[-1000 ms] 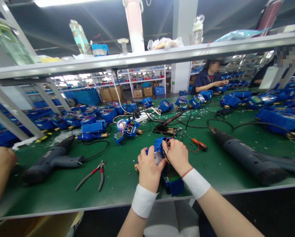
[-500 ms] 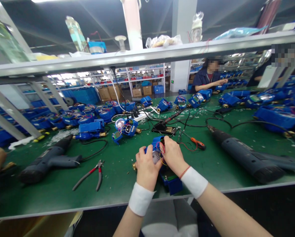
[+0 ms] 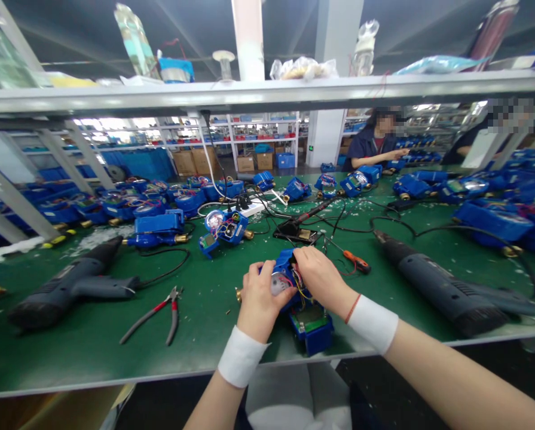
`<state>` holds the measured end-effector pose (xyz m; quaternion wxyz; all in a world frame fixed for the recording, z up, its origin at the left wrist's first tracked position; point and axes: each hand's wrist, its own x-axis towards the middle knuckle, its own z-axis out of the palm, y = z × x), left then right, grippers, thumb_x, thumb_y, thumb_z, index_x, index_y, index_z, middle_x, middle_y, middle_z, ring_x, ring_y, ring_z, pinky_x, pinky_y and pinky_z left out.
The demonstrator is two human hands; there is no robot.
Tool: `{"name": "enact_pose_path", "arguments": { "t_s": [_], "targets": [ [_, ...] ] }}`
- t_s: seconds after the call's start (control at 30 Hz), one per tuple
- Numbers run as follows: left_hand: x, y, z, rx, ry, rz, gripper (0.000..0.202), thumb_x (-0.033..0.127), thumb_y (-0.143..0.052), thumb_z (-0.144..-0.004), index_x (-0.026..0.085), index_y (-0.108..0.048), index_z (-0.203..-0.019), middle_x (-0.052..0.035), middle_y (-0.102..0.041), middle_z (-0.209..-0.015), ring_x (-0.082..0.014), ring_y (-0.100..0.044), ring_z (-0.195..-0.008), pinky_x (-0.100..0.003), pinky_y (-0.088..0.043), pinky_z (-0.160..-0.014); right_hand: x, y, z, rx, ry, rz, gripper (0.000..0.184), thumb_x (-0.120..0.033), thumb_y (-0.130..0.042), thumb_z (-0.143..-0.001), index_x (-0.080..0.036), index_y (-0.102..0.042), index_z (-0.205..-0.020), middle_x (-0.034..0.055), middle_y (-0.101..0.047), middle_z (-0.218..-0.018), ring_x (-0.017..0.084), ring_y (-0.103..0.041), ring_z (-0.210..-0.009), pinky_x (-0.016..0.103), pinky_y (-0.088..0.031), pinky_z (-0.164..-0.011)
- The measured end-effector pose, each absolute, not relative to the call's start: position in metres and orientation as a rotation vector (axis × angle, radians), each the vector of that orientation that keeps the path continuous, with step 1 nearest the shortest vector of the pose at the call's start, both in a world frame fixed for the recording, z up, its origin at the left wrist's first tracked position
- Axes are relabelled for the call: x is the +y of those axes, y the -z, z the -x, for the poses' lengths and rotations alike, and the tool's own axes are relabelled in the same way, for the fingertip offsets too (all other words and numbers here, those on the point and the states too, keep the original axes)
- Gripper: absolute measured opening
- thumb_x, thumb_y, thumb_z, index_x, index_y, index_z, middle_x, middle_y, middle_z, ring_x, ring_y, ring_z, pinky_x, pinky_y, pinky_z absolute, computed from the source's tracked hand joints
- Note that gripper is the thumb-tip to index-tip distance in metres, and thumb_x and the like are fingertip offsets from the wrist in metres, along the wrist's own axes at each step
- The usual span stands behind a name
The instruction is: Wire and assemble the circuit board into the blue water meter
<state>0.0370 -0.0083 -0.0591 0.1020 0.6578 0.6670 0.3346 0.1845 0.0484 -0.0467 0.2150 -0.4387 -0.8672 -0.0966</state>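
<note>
Here the work centres on a blue water-meter unit [image 3: 294, 292] lying near the front edge of the green bench mat [image 3: 213, 334], and everything else is best placed from it. Well to its left lies a dark grey heat gun [image 3: 70, 286], matte and pistol-shaped, its black cord curling away; nearer the meter, still to its left, rest red-handled pliers [image 3: 159, 310] with their slim steel jaws apart. The left hand [image 3: 260, 298], a white wristband at its wrist, is closed around the meter's left side, thumb pressed by the round glass dial, so the body is pinned firmly. The right hand [image 3: 323, 278] sits on top, fingertips pinched among thin red and yellow wires [image 3: 300, 283] at the open housing; whether it grips a single strand cannot be told. As I judge it, doing this well means keeping the left hand's clamp steady so the glossy, hard plastic shell does not roll on its brass fittings, and handling the fine, springy leads near their ends without tugging the joints on the green circuit board [image 3: 309, 319] that shows at the meter's lower end. Behind the meter stands a soldering iron on its stand [image 3: 300, 230]; just right of it lies an orange-handled screwdriver [image 3: 354, 261], and farther right a second heat gun [image 3: 437, 289], long and barrel-like.
</note>
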Motion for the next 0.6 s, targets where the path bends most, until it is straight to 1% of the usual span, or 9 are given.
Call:
{"name": "enact_pose_path", "arguments": {
  "t_s": [0.1, 0.2, 0.27, 0.33, 0.4, 0.5, 0.57, 0.6],
  "targets": [
    [-0.010, 0.058, -0.035, 1.936, -0.998, -1.936, 0.054, 0.025, -0.075, -0.072, 0.017, -0.054, -0.121, -0.0120, -0.054, -0.120, -0.0287, -0.055, -0.112, -0.043, -0.045, -0.096, 0.051, 0.045, -0.193, -2.454, 0.260, 1.058, 0.007, -0.006, -0.050, -0.088, -0.010, -0.056, -0.086, 0.0091, -0.056, -0.084, 0.024, -0.052, -0.081, 0.037, -0.045, -0.075],
    [-0.008, 0.054, -0.033, 1.920, -0.984, -1.910, 0.052, 0.025, -0.075, -0.072, 0.020, -0.055, -0.120, -0.0105, -0.055, -0.119, -0.0284, -0.056, -0.110, -0.043, -0.047, -0.094, 0.049, 0.044, -0.203, -2.414, 0.182, 0.947, 0.012, -0.006, -0.048, -0.085, -0.009, -0.058, -0.091, 0.0116, -0.058, -0.082, 0.026, -0.052, -0.078, 0.039, -0.044, -0.072],
    [-0.004, 0.048, -0.031, 1.928, -0.966, -1.875, 0.047, 0.028, -0.072, -0.075, 0.020, -0.055, -0.118, -0.0105, -0.056, -0.115, -0.0294, -0.057, -0.108, -0.045, -0.047, -0.093, 0.043, 0.041, -0.213, -2.333, 0.083, 0.909, 0.014, -0.009, -0.047, -0.086, -0.010, -0.058, -0.095, 0.0111, -0.058, -0.083, 0.025, -0.053, -0.078, 0.038, -0.044, -0.072],
    [0.001, 0.042, -0.030, 1.925, -0.942, -1.844, 0.043, 0.032, -0.070, -0.076, 0.019, -0.057, -0.115, -0.0105, -0.056, -0.109, -0.0304, -0.058, -0.106, -0.047, -0.047, -0.092, 0.036, 0.036, -0.224, -2.211, -0.048, 0.905, 0.014, -0.016, -0.048, -0.087, -0.012, -0.057, -0.097, 0.0089, -0.058, -0.082, 0.023, -0.053, -0.076, 0.036, -0.045, -0.071],
    [0.004, 0.037, -0.029, 1.904, -0.918, -1.829, 0.042, 0.034, -0.069, -0.076, 0.018, -0.057, -0.113, -0.0106, -0.057, -0.107, -0.0311, -0.058, -0.105, -0.048, -0.046, -0.092, 0.029, 0.032, -0.235, -2.058, -0.211, 0.939, 0.013, -0.023, -0.051, -0.090, -0.014, -0.055, -0.098, 0.0045, -0.055, -0.076, 0.018, -0.053, -0.068, 0.030, -0.045, -0.063],
    [0.005, 0.035, -0.027, 1.857, -0.903, -1.824, 0.050, 0.031, -0.068, -0.074, 0.017, -0.053, -0.120, -0.0128, -0.056, -0.116, -0.0317, -0.055, -0.111, -0.049, -0.044, -0.096, 0.021, 0.035, -0.247, -1.795, -0.470, 1.001, 0.019, -0.033, -0.051, -0.093, -0.016, -0.052, -0.099, 0.0011, -0.052, -0.072, 0.013, -0.051, -0.061, 0.024, -0.043, -0.054],
    [0.003, 0.037, -0.025, 1.825, -0.896, -1.832, 0.056, 0.031, -0.064, -0.076, 0.017, -0.047, -0.127, -0.0137, -0.052, -0.127, -0.0307, -0.051, -0.119, -0.048, -0.040, -0.101, 0.018, 0.043, -0.249, -1.605, -0.657, 1.007, 0.025, -0.039, -0.047, -0.095, -0.016, -0.051, -0.101, 0.0002, -0.050, -0.070, 0.012, -0.049, -0.060, 0.023, -0.041, -0.053],
    [0.003, 0.039, -0.023, 1.805, -0.892, -1.838, 0.058, 0.032, -0.061, -0.077, 0.018, -0.044, -0.130, -0.0134, -0.050, -0.132, -0.0299, -0.048, -0.123, -0.048, -0.038, -0.104, 0.016, 0.048, -0.248, -1.483, -0.802, 0.983, 0.028, -0.042, -0.048, -0.094, -0.015, -0.051, -0.101, -0.0006, -0.048, -0.069, 0.012, -0.046, -0.059, 0.023, -0.040, -0.053]
  ]
}}
